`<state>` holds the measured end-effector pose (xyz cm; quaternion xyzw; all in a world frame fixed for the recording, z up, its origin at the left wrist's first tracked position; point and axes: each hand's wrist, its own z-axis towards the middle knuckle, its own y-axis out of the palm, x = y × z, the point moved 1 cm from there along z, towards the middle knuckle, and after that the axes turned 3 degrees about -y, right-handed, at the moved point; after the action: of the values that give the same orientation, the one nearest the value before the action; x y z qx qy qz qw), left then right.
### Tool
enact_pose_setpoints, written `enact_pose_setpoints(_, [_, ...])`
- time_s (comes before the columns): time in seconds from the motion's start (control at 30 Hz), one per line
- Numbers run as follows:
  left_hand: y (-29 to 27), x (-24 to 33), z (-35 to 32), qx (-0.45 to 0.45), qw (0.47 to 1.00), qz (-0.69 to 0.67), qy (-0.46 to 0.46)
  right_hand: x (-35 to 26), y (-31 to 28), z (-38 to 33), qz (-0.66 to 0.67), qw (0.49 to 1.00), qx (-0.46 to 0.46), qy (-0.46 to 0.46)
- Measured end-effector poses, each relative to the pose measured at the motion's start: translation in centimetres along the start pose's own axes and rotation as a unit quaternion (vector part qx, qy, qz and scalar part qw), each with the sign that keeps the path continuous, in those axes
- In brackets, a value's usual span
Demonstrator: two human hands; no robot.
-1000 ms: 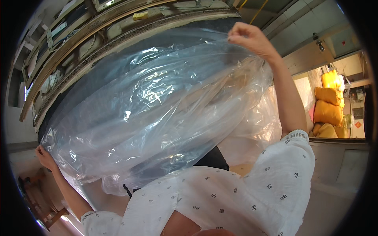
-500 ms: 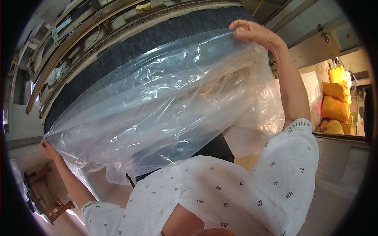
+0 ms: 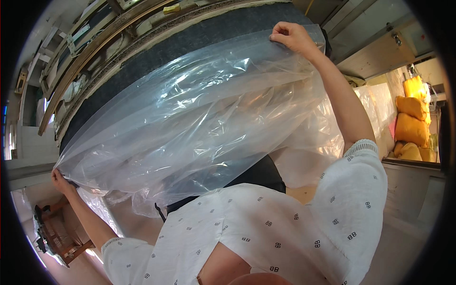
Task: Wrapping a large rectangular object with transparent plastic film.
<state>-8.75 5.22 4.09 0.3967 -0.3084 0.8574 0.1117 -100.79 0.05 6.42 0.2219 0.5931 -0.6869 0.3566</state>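
A large, crinkled sheet of clear plastic film stretches across my front, partly over a dark, flat work surface. At the far left, my left hand is closed, pinching the sheet's gathered corner. My right hand reaches to the far right, thumb and fingers pinched on the film close to its far edge. Beyond that hand a strip of the film runs on to the right end of the dark surface. Loose folds hang down toward my body, and the lower edge is bunched near my waist.
Wooden rails and slats run along the far side, with a small yellow block on them. Yellow-orange bundles are stacked at the right. A brown wooden stand is at lower left, and a wooden board at upper right.
My right hand has shifted slightly left, and the film's right end now shows flat beyond it. The sheet looks more spread out. My left hand keeps its corner, nearly in place.
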Motion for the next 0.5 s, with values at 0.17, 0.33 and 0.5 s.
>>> enact_pose_setpoints(0.17, [-7.3,3.3,-0.3,-0.193,0.948,-0.175,-0.183,0.1,1.1,-0.4,-0.201,0.964,0.148,-0.096])
enact_pose_setpoints(0.33, [-13.8,6.0,-3.0,-0.249,0.947,-0.098,-0.177,-0.3,2.6,0.4,-0.232,0.945,0.188,-0.131])
enact_pose_setpoints(0.5, [-15.2,4.2,-3.6,-0.241,0.963,0.029,-0.114,1.2,2.2,0.5,-0.129,0.973,0.16,-0.105])
